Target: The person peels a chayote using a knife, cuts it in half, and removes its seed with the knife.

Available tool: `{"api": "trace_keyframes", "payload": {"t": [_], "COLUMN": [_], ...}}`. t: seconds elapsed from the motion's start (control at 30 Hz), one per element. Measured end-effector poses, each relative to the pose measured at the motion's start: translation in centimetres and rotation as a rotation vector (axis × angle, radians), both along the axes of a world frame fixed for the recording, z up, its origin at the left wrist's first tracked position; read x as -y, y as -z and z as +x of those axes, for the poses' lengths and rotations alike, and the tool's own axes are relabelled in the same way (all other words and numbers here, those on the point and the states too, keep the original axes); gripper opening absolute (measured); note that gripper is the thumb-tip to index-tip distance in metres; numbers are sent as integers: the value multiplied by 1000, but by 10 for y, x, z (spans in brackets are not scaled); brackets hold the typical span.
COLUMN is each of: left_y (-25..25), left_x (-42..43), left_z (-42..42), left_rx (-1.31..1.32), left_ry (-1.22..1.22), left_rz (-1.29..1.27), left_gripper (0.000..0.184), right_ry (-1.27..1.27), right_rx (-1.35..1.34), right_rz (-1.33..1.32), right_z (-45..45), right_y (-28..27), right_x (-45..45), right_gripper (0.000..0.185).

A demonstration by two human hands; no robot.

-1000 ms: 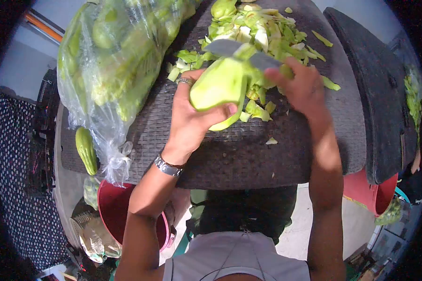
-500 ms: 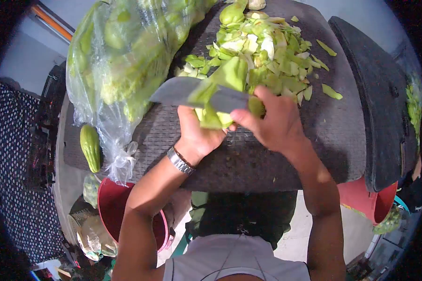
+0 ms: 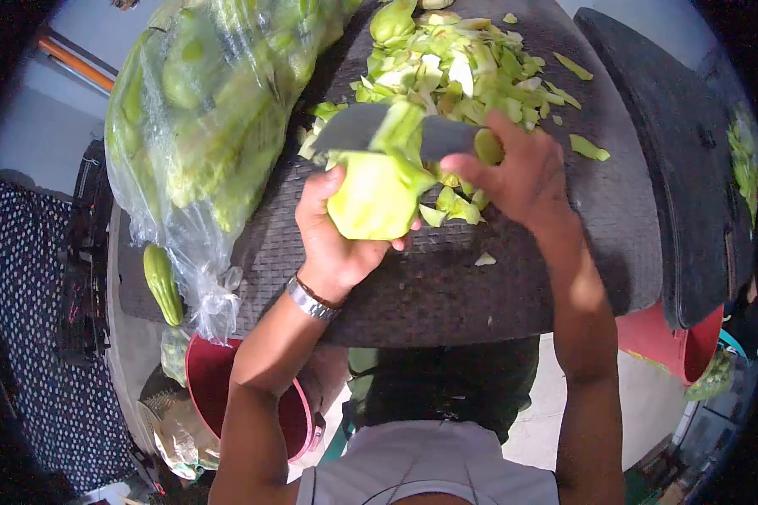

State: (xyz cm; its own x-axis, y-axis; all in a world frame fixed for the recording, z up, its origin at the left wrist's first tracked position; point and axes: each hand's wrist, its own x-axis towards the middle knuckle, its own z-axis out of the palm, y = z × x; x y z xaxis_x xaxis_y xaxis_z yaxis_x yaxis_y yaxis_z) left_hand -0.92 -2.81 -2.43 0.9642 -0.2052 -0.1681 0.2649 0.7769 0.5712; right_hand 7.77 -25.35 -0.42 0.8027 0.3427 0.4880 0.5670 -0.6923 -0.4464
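Note:
A pale green, partly peeled chayote (image 3: pixel 375 198) sits in my left hand (image 3: pixel 337 252), whose fingers wrap round it from below and the left side. My right hand (image 3: pixel 526 172) grips a wide-bladed knife (image 3: pixel 349 128), its grey blade lying across the top of the chayote and pointing left. A thick strip of peel (image 3: pixel 400 126) stands up over the blade, still joined to the chayote's right side. Between my right thumb and forefinger shows a rounded green patch; I cannot tell what it is. Loose peel pieces (image 3: pixel 453 206) lie just below the blade.
A big clear plastic bag (image 3: pixel 227 109) of chayotes lies at the left, knotted near me. Beside it rests a long green chayote (image 3: pixel 162 284). Peelings (image 3: pixel 472 71) heap at the table's (image 3: pixel 446 295) far side. Red buckets (image 3: pixel 299 417) stand below; a dark chair back (image 3: pixel 657 160) is right.
The chayote has turned, showing its broad peeled face. The knife has moved up to its top edge, lifting a peel strip. A piece of peel has dropped onto the table.

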Motion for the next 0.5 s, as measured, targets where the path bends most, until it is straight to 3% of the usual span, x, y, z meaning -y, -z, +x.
{"api": "trace_keyframes", "payload": {"t": [0.17, 0.23, 0.3, 0.37, 0.5], "left_y": [-1, -4, -4, -4, -6], "left_x": [-3, 1, 0, 0, 7], "left_z": [-1, -4, -1, 1, 4], "left_rx": [30, 50, 71, 38, -55], "left_ry": [68, 72, 30, -62, -202], "left_rz": [-65, -15, 40, 70, 71], "left_gripper": [78, 81, 78, 74, 62], "right_ry": [270, 170, 164, 251, 42], "right_rx": [-137, 100, 54, -280, -395], "right_rz": [-188, -289, -224, 10, 161], "right_z": [34, 43, 44, 22, -14], "right_y": [4, 17, 20, -5, -21], "right_x": [27, 42, 44, 20, -13], "right_gripper": [72, 68, 67, 69, 67]}}
